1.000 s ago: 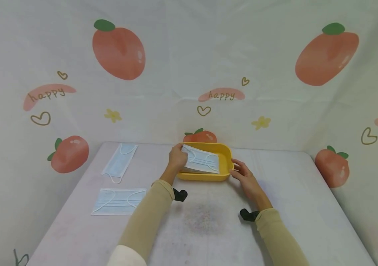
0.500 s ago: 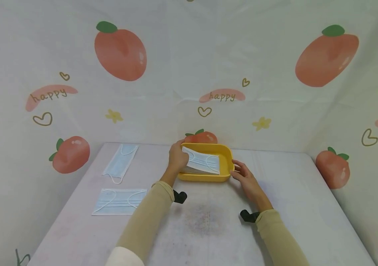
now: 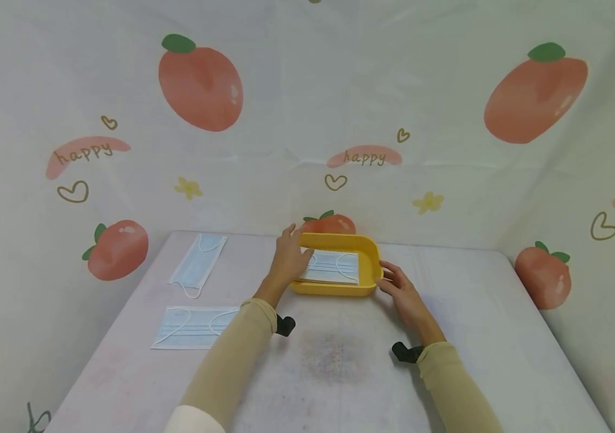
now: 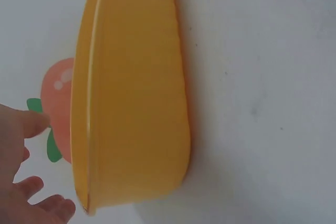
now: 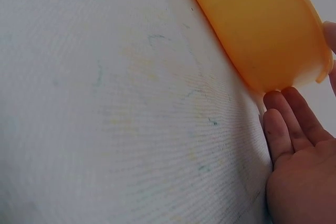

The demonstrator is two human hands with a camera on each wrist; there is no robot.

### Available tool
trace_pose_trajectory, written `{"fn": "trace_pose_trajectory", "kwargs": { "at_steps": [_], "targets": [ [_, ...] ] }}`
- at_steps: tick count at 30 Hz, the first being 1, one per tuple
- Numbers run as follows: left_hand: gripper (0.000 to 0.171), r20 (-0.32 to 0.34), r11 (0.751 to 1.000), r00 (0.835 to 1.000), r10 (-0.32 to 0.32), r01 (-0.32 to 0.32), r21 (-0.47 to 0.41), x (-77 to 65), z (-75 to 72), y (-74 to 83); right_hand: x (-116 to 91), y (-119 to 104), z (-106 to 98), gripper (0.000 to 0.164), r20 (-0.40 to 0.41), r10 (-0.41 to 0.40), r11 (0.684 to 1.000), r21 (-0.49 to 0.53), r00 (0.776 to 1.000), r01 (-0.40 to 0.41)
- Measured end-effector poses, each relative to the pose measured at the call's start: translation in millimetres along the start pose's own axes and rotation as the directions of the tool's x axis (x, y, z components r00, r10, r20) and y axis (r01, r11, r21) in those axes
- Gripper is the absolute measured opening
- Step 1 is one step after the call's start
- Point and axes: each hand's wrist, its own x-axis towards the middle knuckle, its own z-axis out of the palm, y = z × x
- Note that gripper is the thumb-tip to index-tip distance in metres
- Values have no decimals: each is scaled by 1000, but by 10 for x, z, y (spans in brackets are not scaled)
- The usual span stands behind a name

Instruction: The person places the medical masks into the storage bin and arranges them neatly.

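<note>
A yellow plastic tray (image 3: 368, 290) stands at the back middle of the table. Inside, flat on its left side, lies a small stack of light blue face masks (image 3: 334, 266) with white ear loops. My left hand (image 3: 288, 255) is over the tray's left end, fingers spread and holding nothing. In the left wrist view that hand (image 4: 26, 182) shows beside the tray's outer wall (image 4: 134, 87), apart from it. At the tray's right end my right hand (image 3: 404, 299) rests its fingertips (image 5: 278, 98) against the outer wall, the fingers nearly straight in the right wrist view.
Two more face masks lie on the left of the table: one slanted (image 3: 197, 264) near the back edge, one lengthwise (image 3: 191, 329) nearer, partly behind the left sleeve. A fruit-printed cloth (image 3: 269, 120) hangs close behind the tray.
My left hand has let go of the mask stack and opened its fingers; the raised end of the masks has dropped flat into the tray. The right hand has stayed at the tray's end.
</note>
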Motion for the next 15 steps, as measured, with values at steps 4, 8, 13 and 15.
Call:
{"fn": "trace_pose_trajectory", "kwargs": {
  "at_steps": [4,8,13,15],
  "targets": [
    [75,46,998,999,-19,16,59,-65,-16,-47,14,18,0,60,3,7,1000,-5,1000,-7],
    [84,83,996,995,-51,44,83,-129,-40,-115,18,32,1,61,3,6,1000,-12,1000,-6],
    [88,82,981,996,-43,27,192,-179,-81,-217,2,16,-2,61,-2,-7,1000,-8,1000,7],
    [87,77,975,996,-34,16,221,-199,-97,-256,0,10,-1,61,2,-6,1000,-13,1000,6]
  ]
}}
